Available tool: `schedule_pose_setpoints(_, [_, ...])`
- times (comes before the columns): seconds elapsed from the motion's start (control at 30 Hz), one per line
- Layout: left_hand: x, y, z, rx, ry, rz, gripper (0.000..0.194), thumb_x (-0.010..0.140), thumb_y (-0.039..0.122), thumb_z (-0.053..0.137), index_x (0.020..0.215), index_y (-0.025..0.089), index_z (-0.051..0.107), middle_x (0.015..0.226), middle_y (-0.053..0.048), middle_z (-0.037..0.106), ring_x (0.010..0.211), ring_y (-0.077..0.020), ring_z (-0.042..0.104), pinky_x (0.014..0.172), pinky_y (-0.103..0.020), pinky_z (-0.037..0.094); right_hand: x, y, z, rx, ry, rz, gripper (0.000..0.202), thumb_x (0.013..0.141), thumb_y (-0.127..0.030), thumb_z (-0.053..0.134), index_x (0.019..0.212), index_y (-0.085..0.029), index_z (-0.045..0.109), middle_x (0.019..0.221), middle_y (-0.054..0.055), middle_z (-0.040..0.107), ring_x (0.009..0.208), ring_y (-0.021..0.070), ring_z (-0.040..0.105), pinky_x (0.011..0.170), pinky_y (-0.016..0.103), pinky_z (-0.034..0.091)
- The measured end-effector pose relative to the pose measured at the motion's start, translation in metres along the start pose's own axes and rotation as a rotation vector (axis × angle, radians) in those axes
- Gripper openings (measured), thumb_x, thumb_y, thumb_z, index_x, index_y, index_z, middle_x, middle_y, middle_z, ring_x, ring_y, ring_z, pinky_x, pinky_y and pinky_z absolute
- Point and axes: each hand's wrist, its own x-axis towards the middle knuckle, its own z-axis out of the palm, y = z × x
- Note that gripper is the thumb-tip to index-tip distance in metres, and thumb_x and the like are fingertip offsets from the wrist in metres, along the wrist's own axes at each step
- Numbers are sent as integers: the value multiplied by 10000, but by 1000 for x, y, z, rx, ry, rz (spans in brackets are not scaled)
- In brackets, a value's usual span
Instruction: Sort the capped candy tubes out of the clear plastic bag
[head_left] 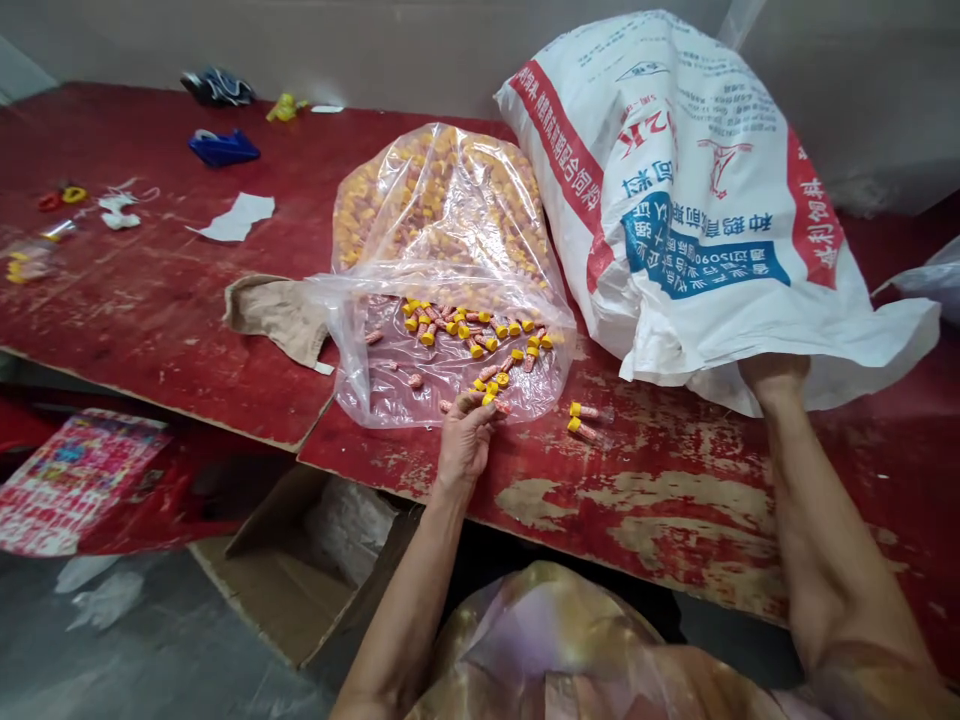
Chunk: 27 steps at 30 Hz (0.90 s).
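A clear plastic bag [442, 215] full of small yellow-capped tubes lies on the red table [540, 490]. Loose tubes [465, 325] with pinkish contents are spread at its open mouth. My left hand [466, 435] is at the bag's near edge, its fingers pinched on a yellow-capped tube [501, 406]. My right hand is inside the opening of a large white sack [690, 200] with red and blue print; its fingers are hidden, and only the wrist shows. Two tubes [583, 420] lie on the table between the bag and the sack.
Brown cloth [277, 315] lies left of the bag. Farther left are white paper [238, 217], a blue tape dispenser [223, 147] and small yellow and red items. An open cardboard box [292, 570] and a red bag [165, 480] are below the table edge.
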Motion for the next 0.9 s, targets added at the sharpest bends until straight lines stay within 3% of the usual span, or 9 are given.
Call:
schedule_pose_setpoints(0.03, [-7, -2, 1, -7, -18, 5, 364, 488, 172, 811, 801, 169, 625, 642, 41, 639, 539, -101, 611, 551, -217, 478, -13, -3, -3, -49, 94, 67, 295, 689, -228, 689, 721, 57, 623, 953, 180, 641, 1066, 272, 539, 912, 257, 446])
schedule_pose_setpoints(0.1, [-20, -10, 7, -13, -63, -2, 354, 514, 172, 809, 842, 165, 673, 684, 27, 656, 560, -96, 612, 565, -219, 484, -54, -16, -5, -55, 170, 173, 319, 871, -210, 515, 1067, 20, 619, 1052, 235, 603, 1020, 202, 562, 913, 374, 437])
schedule_pose_setpoints(0.2, [-41, -31, 21, -10, -96, -51, 328, 526, 185, 818, 838, 153, 721, 731, 11, 674, 620, -91, 619, 623, -216, 491, -124, -52, 3, 272, -24, 79, 372, 908, -341, 506, 1231, -170, 574, 1128, 125, 606, 929, 191, 595, 789, 319, 495])
schedule_pose_setpoints(0.3, [-61, -58, 33, 34, -127, -96, 319, 562, 202, 816, 872, 168, 747, 803, 1, 696, 716, -90, 626, 728, -211, 486, -166, -94, 22, 473, -159, -148, 326, 909, -281, 508, 1219, -197, 568, 1070, 77, 613, 930, 167, 595, 788, 284, 497])
schedule_pose_setpoints(0.4, [-75, -74, 37, 88, -167, -76, 294, 622, 231, 792, 910, 183, 753, 916, -24, 708, 831, -119, 630, 822, -241, 473, -173, -119, 39, 476, -153, -226, 355, 904, -202, 495, 1255, -173, 537, 1042, 84, 593, 898, 151, 591, 782, 269, 493])
schedule_pose_setpoints(0.6, [-82, -82, 29, 86, -60, 56, 281, 647, 262, 780, 923, 214, 751, 969, -30, 697, 913, -154, 628, 885, -293, 470, -165, -124, 51, 472, -173, -337, 368, 906, -178, 479, 1272, -170, 520, 1064, 98, 580, 932, 165, 592, 800, 283, 496])
schedule_pose_setpoints(0.9, [-106, -69, 28, 506, -286, 242, 277, 888, 354, 535, 1028, 204, 720, 1063, -77, 655, 1012, -179, 596, 936, -307, 447, -171, -142, 66, 514, -129, -370, 321, 920, -187, 494, 1241, -183, 501, 1054, 83, 588, 949, 158, 583, 821, 279, 493])
